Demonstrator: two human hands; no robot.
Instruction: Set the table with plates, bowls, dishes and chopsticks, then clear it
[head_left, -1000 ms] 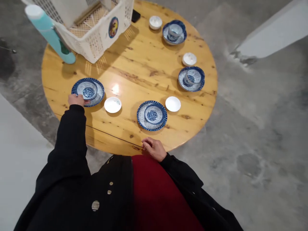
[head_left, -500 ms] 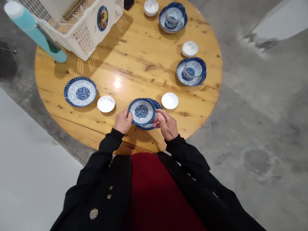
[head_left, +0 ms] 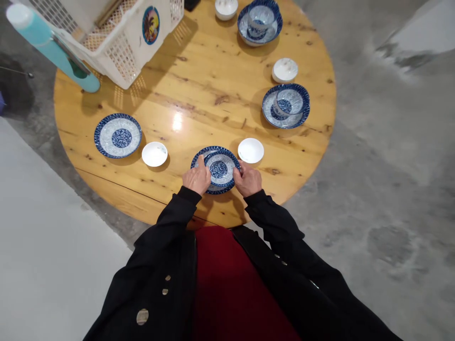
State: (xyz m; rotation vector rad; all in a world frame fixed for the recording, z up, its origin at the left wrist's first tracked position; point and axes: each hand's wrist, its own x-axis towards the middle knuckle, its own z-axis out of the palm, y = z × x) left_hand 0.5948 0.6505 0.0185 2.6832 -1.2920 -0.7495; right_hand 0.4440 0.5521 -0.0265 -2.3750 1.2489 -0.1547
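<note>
My left hand (head_left: 198, 178) and my right hand (head_left: 248, 178) grip opposite sides of a small blue-and-white plate (head_left: 221, 169). That plate is over a larger blue-rimmed plate (head_left: 197, 157), whose edge shows at the left and below. Whether the two plates touch is hard to tell. Just beyond my right hand stands a small white bowl (head_left: 250, 150). Left of my left hand is another white bowl (head_left: 154, 154), with a patterned blue-and-white plate (head_left: 118, 136) beside it.
The round wooden table (head_left: 170, 85) also holds, at the right and back, two blue-rimmed dishes (head_left: 302, 118) (head_left: 243, 35) with small bowls inside, and white bowls (head_left: 285, 70) (head_left: 226, 8). A white plastic basket (head_left: 122, 61) and a turquoise bottle-like object (head_left: 60, 52) stand back left.
The small plate has shifted right, from a tilted position to lie more evenly over the larger plate. My left hand moved right with it.
</note>
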